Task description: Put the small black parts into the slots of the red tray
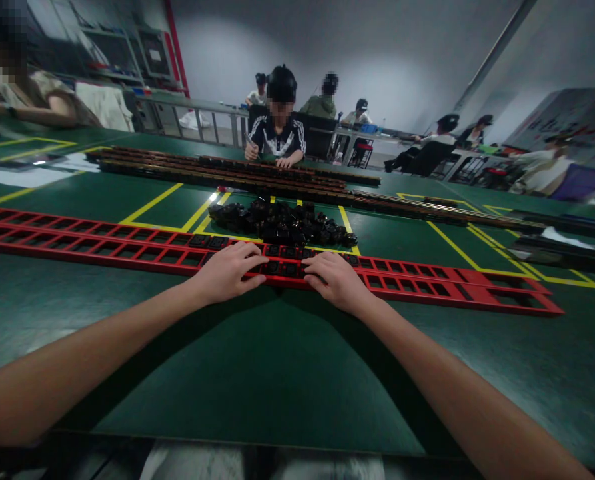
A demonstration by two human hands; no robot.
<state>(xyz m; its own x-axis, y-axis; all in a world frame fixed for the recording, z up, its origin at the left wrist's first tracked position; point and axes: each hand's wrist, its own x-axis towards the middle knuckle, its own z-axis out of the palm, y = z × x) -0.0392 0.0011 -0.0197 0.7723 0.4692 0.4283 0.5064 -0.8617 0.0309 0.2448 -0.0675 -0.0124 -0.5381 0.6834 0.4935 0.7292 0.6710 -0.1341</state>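
A long red slotted rack [127, 250] lies across the green table in front of me. Small black parts [282, 269] fill several of its slots between my hands. My left hand [227, 270] rests on the rack with its fingers lying flat over the filled slots. My right hand [334, 279] lies on the rack just to the right, fingers stretched out and pressing down on the parts. Behind the rack sits a heap of loose black parts [282, 223].
Long dark racks [237, 172] lie stacked farther back on the table [257, 373], which has yellow marking lines [150, 203]. A person [277, 127] sits opposite me; another person's arm [32, 107] shows at the far left. More people sit at tables behind.
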